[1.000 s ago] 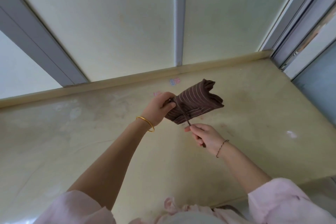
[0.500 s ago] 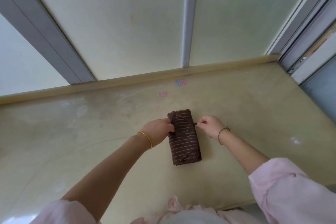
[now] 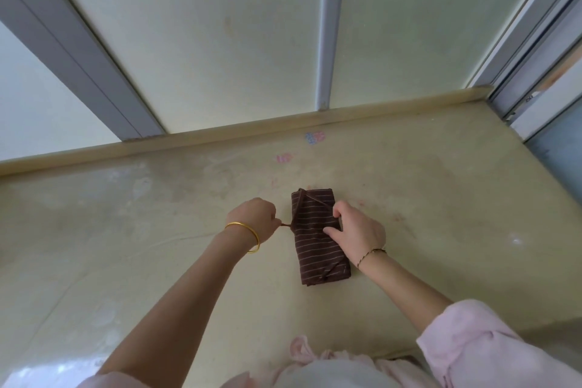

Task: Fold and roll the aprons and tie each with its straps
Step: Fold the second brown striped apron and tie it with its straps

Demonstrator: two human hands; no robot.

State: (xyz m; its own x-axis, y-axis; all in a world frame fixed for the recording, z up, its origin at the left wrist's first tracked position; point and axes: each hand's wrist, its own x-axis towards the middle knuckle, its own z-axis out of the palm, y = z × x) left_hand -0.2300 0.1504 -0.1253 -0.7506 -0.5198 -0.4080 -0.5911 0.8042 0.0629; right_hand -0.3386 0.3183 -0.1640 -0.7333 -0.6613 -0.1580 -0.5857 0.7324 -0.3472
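I see the rolled apron on the table, long axis running away from me, left hand pinching its strap just left of it, right hand pressing its right edge, grip unclear.

apron: brown with thin pale stripes, folded into a compact oblong, flat on the counter
straps: thin brown, crossing the bundle

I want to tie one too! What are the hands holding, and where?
Left hand pinches the strap beside the rolled apron. Right hand rests on it; hold unclear.
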